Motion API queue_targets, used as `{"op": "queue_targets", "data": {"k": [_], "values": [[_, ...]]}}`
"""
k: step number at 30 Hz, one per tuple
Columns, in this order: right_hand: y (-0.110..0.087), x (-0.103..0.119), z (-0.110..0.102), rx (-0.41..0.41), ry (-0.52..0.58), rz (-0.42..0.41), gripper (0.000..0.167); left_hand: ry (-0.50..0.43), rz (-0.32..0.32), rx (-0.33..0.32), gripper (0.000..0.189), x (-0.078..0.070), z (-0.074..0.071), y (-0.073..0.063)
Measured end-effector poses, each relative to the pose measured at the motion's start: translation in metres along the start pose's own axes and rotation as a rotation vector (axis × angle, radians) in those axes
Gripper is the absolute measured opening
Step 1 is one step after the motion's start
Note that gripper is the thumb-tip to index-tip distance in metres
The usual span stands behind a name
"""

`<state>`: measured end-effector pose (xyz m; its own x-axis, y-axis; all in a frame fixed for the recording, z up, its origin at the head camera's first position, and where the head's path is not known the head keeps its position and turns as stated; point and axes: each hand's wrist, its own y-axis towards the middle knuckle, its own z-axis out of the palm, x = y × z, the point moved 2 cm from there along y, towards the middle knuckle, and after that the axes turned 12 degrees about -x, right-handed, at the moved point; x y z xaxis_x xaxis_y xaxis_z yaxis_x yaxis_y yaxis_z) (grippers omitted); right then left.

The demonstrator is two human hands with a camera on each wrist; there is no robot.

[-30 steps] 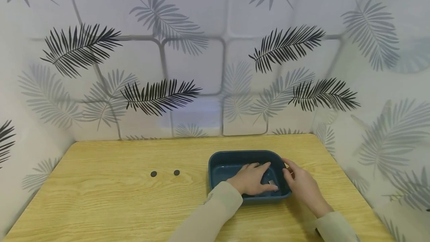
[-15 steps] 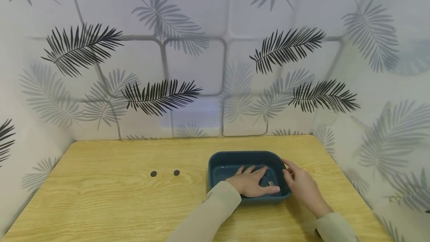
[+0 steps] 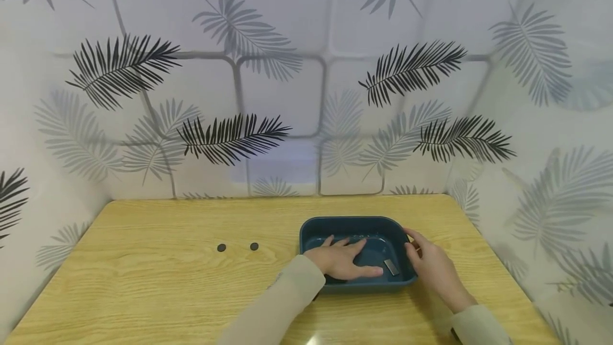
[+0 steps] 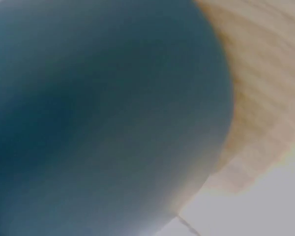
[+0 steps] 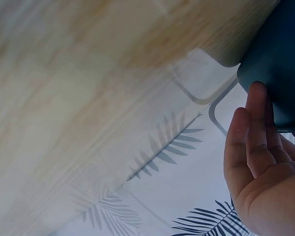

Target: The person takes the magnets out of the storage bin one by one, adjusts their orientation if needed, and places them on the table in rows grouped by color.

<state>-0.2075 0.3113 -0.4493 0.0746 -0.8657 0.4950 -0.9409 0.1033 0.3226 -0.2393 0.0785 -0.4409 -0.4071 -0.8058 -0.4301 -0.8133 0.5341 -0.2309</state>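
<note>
A dark blue rectangular plastic bin (image 3: 354, 226) stands on the right half of the table. My left hand (image 3: 338, 261) is inside it, fingers spread and fairly straight, thumb pointing right. Just right of that thumb, a small grey metallic rectangle (image 3: 391, 267) lies on the bin floor. At the bin's right end, my right hand (image 3: 435, 266) grips the rim, thumb and fingers on either side of the wall. The right wrist view shows that hand's fingers (image 5: 255, 132) against the outer side of the bin (image 5: 285, 69). Blurred blue bin wall (image 4: 113, 113) fills the left wrist view, hiding the hand.
Two small dark discs, one farther left (image 3: 222, 247) and one nearer the bin (image 3: 254, 246), lie on the wood-grain table (image 3: 158, 281). Behind the table's back edge hangs a pale leaf-patterned covering (image 3: 282, 100), which also lines both sides.
My left hand has slid leftward inside the bin, its fingers still spread. More of the grey metallic rectangle now shows beside the thumb. My right hand keeps its place at the rim.
</note>
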Motion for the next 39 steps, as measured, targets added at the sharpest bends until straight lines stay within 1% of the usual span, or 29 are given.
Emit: {"op": "queue_targets", "data": {"k": [5, 7, 10, 15, 20, 24, 28, 31, 35, 39], "values": [[-0.001, 0.001, -0.002, -0.003, -0.001, 0.001, 0.04, 0.04, -0.007, 0.058, 0.094, -0.002, -0.013, -0.009], [-0.001, 0.0, -0.002, 0.0, 0.0, 0.005, 0.04, 0.051, -0.007, 0.07, 0.093, -0.004, -0.019, -0.013], [-0.002, 0.0, -0.002, 0.002, 0.003, 0.008, 0.041, 0.064, 0.011, 0.066, 0.092, -0.007, -0.027, -0.016], [-0.003, 0.0, -0.002, 0.007, 0.01, 0.015, 0.041, 0.031, 0.018, 0.041, 0.092, -0.007, -0.034, -0.015], [-0.003, 0.0, 0.0, 0.005, 0.011, 0.01, 0.04, -0.02, 0.016, 0.02, 0.091, -0.001, -0.031, -0.009], [-0.002, -0.001, 0.0, 0.008, 0.007, 0.007, 0.041, -0.029, 0.021, -0.007, 0.09, 0.004, -0.026, -0.003], [-0.002, 0.0, 0.0, 0.019, 0.006, 0.009, 0.042, -0.016, 0.023, -0.025, 0.089, 0.01, -0.02, 0.002], [-0.002, 0.001, 0.0, 0.021, 0.008, 0.009, 0.042, 0.011, 0.046, -0.052, 0.086, 0.014, -0.017, 0.006], [-0.002, 0.002, -0.002, 0.018, 0.017, 0.008, 0.041, 0.082, 0.096, -0.109, 0.082, 0.016, -0.016, 0.011], [-0.002, 0.003, -0.002, 0.017, 0.021, 0.008, 0.041, 0.153, 0.116, -0.157, 0.076, 0.017, -0.014, 0.012]]}}
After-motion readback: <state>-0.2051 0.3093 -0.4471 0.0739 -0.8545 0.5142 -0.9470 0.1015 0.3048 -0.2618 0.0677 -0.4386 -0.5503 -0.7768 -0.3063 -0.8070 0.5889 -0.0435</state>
